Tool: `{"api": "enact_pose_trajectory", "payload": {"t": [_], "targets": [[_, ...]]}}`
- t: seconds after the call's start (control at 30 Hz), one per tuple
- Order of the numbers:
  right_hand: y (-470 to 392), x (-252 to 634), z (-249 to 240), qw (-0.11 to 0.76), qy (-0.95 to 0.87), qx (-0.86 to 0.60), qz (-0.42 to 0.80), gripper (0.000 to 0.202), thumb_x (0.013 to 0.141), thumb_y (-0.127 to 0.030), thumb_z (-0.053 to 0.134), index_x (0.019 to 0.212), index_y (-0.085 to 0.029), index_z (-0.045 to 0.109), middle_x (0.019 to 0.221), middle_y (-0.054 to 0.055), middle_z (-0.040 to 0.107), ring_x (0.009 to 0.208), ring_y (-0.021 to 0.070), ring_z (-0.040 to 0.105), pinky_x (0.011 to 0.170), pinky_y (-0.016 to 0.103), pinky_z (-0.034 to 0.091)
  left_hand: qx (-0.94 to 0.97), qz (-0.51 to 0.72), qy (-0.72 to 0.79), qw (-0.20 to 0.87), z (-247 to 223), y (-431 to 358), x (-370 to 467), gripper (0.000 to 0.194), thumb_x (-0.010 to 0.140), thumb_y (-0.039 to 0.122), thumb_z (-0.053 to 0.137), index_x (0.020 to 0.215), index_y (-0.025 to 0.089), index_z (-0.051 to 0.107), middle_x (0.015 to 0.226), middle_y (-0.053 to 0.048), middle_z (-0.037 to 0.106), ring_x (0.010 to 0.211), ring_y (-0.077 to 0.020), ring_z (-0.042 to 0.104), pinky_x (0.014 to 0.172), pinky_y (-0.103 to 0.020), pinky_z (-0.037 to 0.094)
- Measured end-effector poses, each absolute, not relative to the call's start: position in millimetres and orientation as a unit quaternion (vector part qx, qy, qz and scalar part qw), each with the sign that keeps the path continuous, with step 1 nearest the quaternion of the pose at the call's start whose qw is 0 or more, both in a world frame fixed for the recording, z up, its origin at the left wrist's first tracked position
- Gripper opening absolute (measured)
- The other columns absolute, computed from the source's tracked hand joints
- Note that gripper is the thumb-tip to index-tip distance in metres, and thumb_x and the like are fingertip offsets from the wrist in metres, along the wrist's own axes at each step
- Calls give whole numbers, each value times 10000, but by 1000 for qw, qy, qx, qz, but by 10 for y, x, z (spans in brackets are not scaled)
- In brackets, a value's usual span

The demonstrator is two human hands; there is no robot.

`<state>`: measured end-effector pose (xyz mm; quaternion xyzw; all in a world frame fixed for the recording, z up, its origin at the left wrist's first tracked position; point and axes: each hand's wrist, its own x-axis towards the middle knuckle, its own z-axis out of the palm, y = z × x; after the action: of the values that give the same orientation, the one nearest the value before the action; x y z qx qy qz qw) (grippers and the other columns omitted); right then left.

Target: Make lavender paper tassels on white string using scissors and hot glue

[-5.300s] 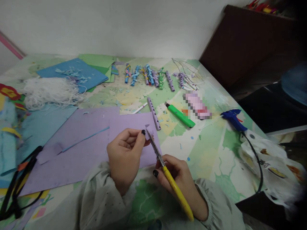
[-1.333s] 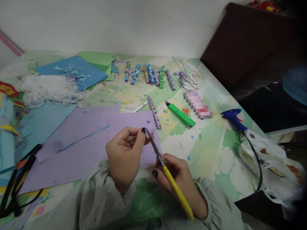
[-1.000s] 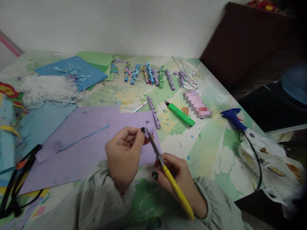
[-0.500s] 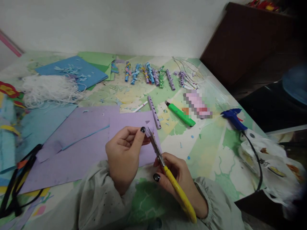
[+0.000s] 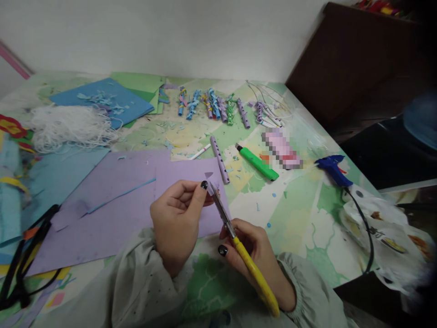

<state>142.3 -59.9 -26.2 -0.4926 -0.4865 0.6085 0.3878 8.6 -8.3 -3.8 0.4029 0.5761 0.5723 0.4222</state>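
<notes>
My left hand (image 5: 179,216) pinches a small piece of purple paper (image 5: 210,189) between thumb and fingers. Yellow-handled scissors (image 5: 251,264) are in my right hand (image 5: 261,255), their blades meeting that piece beside my left thumb. Below the hands lies a purple sheet (image 5: 180,175), and a small dark purple scrap (image 5: 208,175) shows just past the blade tips. Just beyond, a purple tube with dark holes (image 5: 219,159) lies beside a thin white stick (image 5: 200,151). The fingers of my right hand are partly hidden behind the scissors.
A green utility knife (image 5: 257,163) and a blue glue gun (image 5: 332,168) lie to the right. Several decorated tubes (image 5: 212,105) line the back. White string (image 5: 70,130) is heaped at left near blue sheets (image 5: 102,98). A plastic bag (image 5: 389,237) sits at the right edge.
The scissor blades have closed at the paper's edge. The dark purple scrap beyond the tips looks larger and slightly further left. Both hands stay almost in place.
</notes>
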Motion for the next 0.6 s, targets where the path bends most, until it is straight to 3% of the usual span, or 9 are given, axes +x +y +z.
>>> {"api": "enact_pose_trajectory", "payload": {"t": [0.6], "targets": [[-607,1424,-293,362,-499,-530,582,129,693,-261,631,711,-173,539,539,-54,402,483,82,327,432,212,254,402,576,572,423,-55,-64,92,95,788,221,687,710,173,663,678,3,748,643,-156,731,643,-233,615]]}}
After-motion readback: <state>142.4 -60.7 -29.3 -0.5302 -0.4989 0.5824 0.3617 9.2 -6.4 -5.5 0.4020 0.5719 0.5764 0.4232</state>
